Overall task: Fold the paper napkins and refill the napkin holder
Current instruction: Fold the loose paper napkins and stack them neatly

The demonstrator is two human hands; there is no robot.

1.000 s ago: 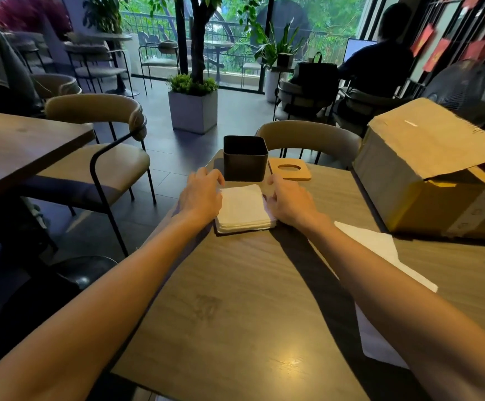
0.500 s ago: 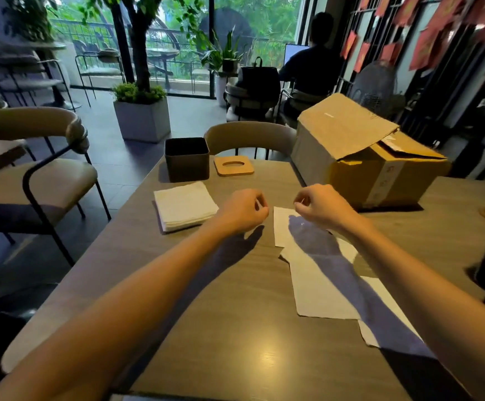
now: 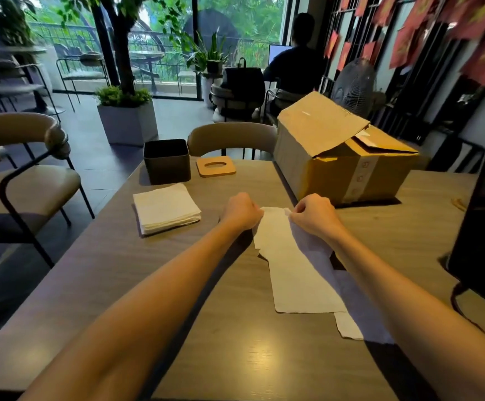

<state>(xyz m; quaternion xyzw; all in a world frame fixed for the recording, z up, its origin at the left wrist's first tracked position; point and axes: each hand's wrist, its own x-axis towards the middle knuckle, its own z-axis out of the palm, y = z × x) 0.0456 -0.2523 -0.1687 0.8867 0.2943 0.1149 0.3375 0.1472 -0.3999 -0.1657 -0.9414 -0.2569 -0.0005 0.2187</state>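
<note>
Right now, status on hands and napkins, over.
Left hand and right hand pinching far corners of flat napkin. Folded stack sits beside black holder. Nothing blocking.

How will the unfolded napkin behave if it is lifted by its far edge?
Probably floppy: the unfolded napkin is thin and lies flat, curling slightly where the left hand and right hand pinch its far edge. Likely very light, so it may sag and flutter.
</note>
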